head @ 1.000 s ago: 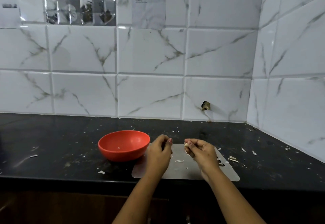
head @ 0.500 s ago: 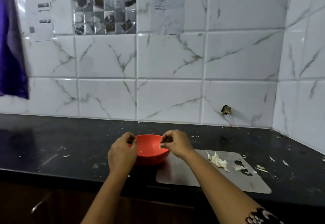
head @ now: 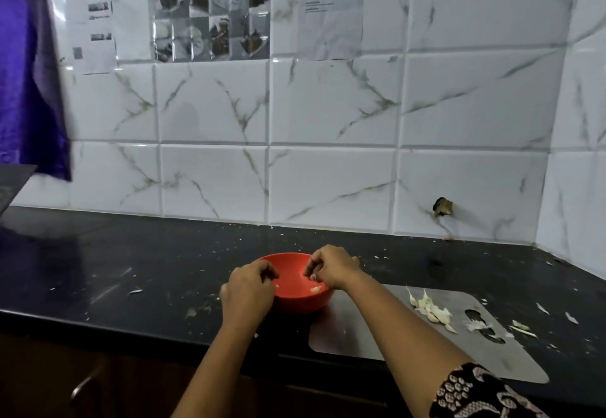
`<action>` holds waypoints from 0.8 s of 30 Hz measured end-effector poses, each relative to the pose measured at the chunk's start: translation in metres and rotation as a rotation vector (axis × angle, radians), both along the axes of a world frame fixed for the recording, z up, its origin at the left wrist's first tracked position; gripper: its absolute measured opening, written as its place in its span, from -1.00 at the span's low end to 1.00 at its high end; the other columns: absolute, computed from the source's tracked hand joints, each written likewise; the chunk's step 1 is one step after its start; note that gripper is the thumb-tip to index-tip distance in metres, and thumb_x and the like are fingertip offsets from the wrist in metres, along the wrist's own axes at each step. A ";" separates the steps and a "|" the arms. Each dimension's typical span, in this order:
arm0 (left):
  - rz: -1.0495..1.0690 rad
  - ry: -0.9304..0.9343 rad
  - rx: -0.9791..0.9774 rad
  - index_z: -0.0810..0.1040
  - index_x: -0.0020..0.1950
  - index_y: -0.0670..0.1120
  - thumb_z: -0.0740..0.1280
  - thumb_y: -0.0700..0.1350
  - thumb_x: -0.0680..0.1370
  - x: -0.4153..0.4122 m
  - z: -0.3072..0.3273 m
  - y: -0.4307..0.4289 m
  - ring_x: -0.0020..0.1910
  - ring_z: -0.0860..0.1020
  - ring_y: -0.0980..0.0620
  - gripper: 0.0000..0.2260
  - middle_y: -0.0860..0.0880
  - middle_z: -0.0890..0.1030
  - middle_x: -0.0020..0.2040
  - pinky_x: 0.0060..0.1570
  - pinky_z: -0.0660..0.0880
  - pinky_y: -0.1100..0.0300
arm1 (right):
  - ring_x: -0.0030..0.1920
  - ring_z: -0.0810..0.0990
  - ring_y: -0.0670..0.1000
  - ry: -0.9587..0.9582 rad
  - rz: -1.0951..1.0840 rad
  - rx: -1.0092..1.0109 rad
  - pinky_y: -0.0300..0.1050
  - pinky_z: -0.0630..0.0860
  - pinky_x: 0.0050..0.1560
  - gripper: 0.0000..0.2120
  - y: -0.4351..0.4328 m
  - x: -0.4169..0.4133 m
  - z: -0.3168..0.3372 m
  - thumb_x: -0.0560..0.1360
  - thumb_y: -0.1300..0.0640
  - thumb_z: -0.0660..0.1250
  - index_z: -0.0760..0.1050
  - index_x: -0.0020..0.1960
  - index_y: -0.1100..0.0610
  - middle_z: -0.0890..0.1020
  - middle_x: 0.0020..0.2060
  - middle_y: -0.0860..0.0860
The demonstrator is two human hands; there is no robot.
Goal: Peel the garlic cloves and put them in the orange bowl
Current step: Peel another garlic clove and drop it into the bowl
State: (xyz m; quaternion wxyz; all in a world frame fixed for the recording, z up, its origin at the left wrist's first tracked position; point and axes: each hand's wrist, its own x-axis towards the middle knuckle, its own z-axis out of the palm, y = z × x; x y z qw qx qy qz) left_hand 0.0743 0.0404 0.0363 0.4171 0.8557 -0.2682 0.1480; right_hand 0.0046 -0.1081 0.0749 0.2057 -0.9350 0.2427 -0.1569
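orange bowl point(head: 296, 299): peeled clove point(head: 315, 289) inside | right hand point(head: 333, 268) over rim, fingers curled, hold unclear | left hand point(head: 248, 289) at near-left rim, loosely curled, hold unclear | unpeeled cloves point(head: 431, 308) right of bowl on cutting mat point(head: 360, 335)

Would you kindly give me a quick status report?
Both hands over orange bowl; right hand pinching a small pale bit, left hand curled at rim. Peeled clove in bowl. Nothing obstructing.
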 end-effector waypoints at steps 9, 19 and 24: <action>-0.026 0.004 0.015 0.58 -0.09 0.11 0.16 -0.25 0.48 0.000 -0.001 -0.003 0.09 0.50 0.03 -0.71 0.13 0.62 0.03 0.10 0.37 0.06 | -0.10 0.62 -0.13 -0.325 -0.038 0.108 0.08 0.47 0.20 -0.66 -0.010 -0.016 -0.017 0.44 0.24 0.36 0.54 -0.37 -0.16 0.63 -0.35 -0.22; -0.004 -0.037 0.018 0.58 -0.08 0.09 0.18 -0.25 0.47 -0.023 0.004 -0.014 0.06 0.50 0.12 -0.72 0.15 0.61 -0.05 0.34 0.07 -0.03 | -0.04 0.61 -0.11 -0.468 -0.205 0.073 0.00 0.42 0.22 -0.80 -0.027 -0.068 -0.014 0.51 0.15 0.34 0.56 -0.22 -0.12 0.65 -0.22 -0.19; 0.009 -0.182 0.004 0.60 -0.02 0.07 0.19 -0.22 0.47 -0.048 0.006 -0.027 0.10 0.49 0.07 -0.73 0.13 0.60 0.00 0.27 0.11 -0.01 | 0.03 0.58 -0.06 -0.403 -0.386 0.017 -0.08 0.24 0.07 -0.82 -0.060 -0.114 -0.023 0.53 0.17 0.30 0.60 -0.12 -0.08 0.64 -0.16 -0.16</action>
